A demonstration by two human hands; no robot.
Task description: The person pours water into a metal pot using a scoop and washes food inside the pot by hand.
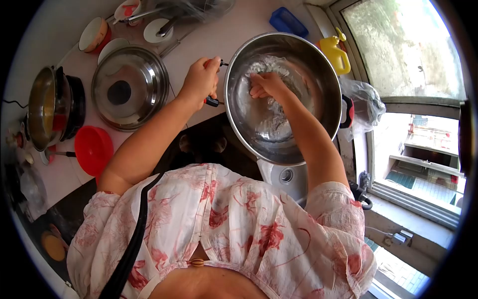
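Observation:
A large stainless steel pot (234,114) is held over the white sink (275,174), its open mouth facing me. On its left side, my left hand (201,79) is wrapped around the black and red handle (212,101). My right hand (267,85) reaches down inside the pot, with its fingers bent and bunched together at the bottom. Whether they hold anything is hidden. Around that hand lies rippled, shiny water (273,124). The opposite handle (347,111), also black and red, is untouched on the right.
On the counter left stand a steel lid (144,89), a red plastic bowl (94,149) and a pan (42,109) on a black base. Several bowls (93,35) sit farther back. A yellow jug (334,55), blue container (289,22) and plastic bag (363,102) border the window side.

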